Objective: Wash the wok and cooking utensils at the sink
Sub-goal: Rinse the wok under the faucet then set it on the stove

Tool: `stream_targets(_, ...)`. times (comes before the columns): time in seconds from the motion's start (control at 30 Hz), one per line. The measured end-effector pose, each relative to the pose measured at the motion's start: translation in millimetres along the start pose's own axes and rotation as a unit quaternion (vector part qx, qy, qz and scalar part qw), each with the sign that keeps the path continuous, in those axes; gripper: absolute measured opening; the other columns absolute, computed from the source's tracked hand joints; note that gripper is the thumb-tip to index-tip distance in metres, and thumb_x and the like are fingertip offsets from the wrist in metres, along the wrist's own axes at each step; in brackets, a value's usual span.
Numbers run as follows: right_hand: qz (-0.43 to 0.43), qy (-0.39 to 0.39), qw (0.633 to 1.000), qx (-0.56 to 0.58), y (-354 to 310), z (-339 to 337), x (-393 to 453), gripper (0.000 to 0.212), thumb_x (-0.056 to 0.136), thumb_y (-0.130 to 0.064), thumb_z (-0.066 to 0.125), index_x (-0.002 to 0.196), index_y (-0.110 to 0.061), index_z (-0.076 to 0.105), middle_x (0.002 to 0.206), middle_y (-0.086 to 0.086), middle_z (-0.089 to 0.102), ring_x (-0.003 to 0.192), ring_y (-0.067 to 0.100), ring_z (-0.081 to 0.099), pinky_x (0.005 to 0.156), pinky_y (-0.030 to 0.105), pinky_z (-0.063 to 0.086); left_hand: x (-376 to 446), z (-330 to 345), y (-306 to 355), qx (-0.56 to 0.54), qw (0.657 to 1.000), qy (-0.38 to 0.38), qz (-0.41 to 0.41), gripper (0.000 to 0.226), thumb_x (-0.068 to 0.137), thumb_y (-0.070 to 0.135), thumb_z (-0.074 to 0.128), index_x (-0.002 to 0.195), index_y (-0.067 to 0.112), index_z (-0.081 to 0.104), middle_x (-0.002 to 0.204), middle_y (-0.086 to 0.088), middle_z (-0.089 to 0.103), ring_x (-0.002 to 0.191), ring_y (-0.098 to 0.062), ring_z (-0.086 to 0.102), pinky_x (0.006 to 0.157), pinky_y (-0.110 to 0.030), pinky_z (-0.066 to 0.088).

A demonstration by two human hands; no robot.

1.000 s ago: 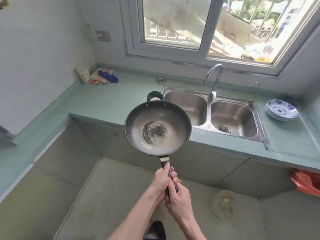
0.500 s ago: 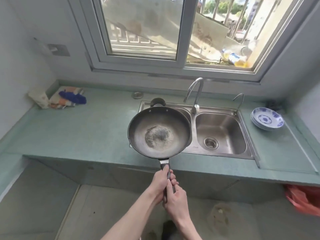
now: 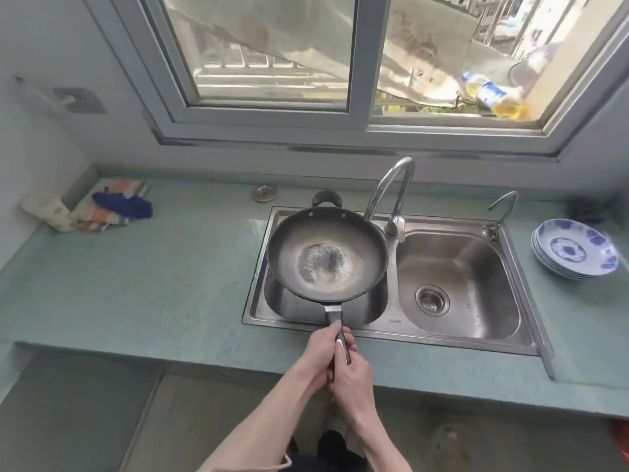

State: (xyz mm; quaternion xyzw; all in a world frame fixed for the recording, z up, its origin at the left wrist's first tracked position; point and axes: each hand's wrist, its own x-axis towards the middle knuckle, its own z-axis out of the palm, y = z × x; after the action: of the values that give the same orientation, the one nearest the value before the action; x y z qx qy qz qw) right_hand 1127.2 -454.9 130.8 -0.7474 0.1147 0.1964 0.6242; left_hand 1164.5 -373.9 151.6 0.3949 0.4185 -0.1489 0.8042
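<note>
green counter [image 3: 170, 284], window [image 3: 340, 63] above; hands grip wok [image 3: 326, 257] handle over sink [image 3: 459, 335].

**Hidden, cropped and blurred parts**

The wok [image 3: 327, 258] covers most of the left basin of the sink [image 3: 456, 338], so that basin's floor and drain are out of sight. Both hands wrap the wok's handle [image 3: 335, 320], hiding most of its length; the left hand [image 3: 320, 349] partly screens the right hand [image 3: 352, 378]. A dark smear near the counter's back right corner [image 3: 587, 209] is too blurred to identify. Something red [image 3: 621, 437] is cut off by the right edge.
</note>
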Motion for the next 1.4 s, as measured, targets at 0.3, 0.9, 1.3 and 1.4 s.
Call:
stream_targets(0.3, 0.034, 0.016, 0.999, -0.013, 1, 16, 24, 0.041, 0.106, -0.041, 0.048, 0.139, -0.022, 0.064, 0.13, -0.016, 0.069, 0.122, -0.001, 0.062, 0.108, 0.035, 0.051, 29, -2, 13, -0.012, 0.999, 0.018, -0.049, 0.031, 0.109, 0.022, 0.045, 0.085, 0.007, 0.055, 0.063, -0.006, 0.054, 0.055, -0.016, 0.051, 0.056, -0.026, 0.045)
stream_targets(0.9, 0.079, -0.004, 0.978, -0.193, -8, -1, 42, 0.042, 0.108, -0.026, 0.036, 0.083, -0.015, 0.067, 0.072, 0.0, 0.073, 0.062, 0.017, 0.067, 0.064, 0.03, 0.052, 30, -55, 25, -0.043, 0.986, -0.075, -0.141, 0.023, 0.094, 0.021, 0.06, 0.11, 0.008, 0.068, 0.103, -0.012, 0.076, 0.084, -0.026, 0.073, 0.071, -0.034, 0.057)
stream_targets(1.3, 0.055, 0.102, 0.992, -0.057, -73, -86, 207, 0.043, 0.108, -0.046, 0.039, 0.135, -0.012, 0.04, 0.121, 0.008, 0.056, 0.084, 0.021, 0.066, 0.066, 0.034, 0.055, 42, -66, -3, 0.16, 0.986, 0.041, 0.004, 0.046, 0.106, 0.046, 0.05, 0.101, 0.002, 0.063, 0.067, -0.007, 0.061, 0.049, -0.017, 0.052, 0.047, -0.031, 0.045)
stream_targets(1.4, 0.065, 0.109, 0.991, -0.037, -97, -91, 260, 0.056, 0.106, -0.049, 0.04, 0.146, -0.011, 0.033, 0.125, 0.008, 0.052, 0.094, 0.025, 0.068, 0.074, 0.04, 0.06, 42, -59, -3, 0.15, 0.987, 0.059, 0.003, 0.048, 0.103, 0.051, 0.052, 0.096, 0.006, 0.064, 0.066, -0.006, 0.061, 0.049, -0.017, 0.051, 0.046, -0.03, 0.044)
